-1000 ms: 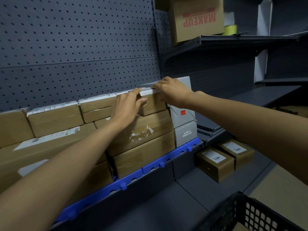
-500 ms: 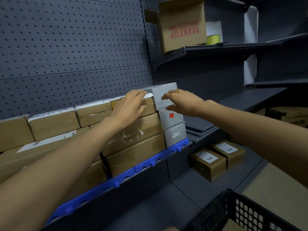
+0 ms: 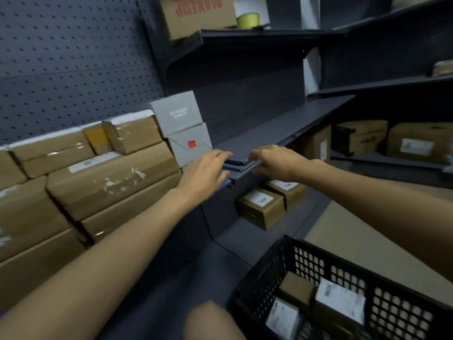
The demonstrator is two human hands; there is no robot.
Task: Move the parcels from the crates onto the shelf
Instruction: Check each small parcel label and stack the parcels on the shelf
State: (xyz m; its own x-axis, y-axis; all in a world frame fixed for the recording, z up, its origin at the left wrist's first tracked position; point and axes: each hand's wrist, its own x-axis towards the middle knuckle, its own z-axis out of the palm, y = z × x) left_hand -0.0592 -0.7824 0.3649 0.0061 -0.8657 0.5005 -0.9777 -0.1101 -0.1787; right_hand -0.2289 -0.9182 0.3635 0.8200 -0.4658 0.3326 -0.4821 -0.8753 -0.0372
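Brown cardboard parcels (image 3: 112, 180) are stacked along the dark shelf (image 3: 269, 133) on the left, with two grey boxes (image 3: 179, 114) at the right end of the stack. My left hand (image 3: 206, 170) hovers in front of the lower grey box, fingers relaxed, holding nothing. My right hand (image 3: 277, 163) floats beside it over the shelf's front edge, also empty with loose fingers. A black plastic crate (image 3: 382, 285) at the lower right holds several labelled parcels (image 3: 340, 300).
Two small brown boxes (image 3: 262, 207) sit on the lower shelf under my hands. More cartons (image 3: 414, 143) stand on the right-hand shelves. A "MAKEUP" carton (image 3: 198, 13) and a yellow-green roll (image 3: 247, 20) sit on the upper shelf. A pegboard wall (image 3: 73, 57) backs the stack.
Both hands have let go of the top grey box and drawn back and down from the stack to the shelf's front edge. The view has dropped, showing more of the crate.
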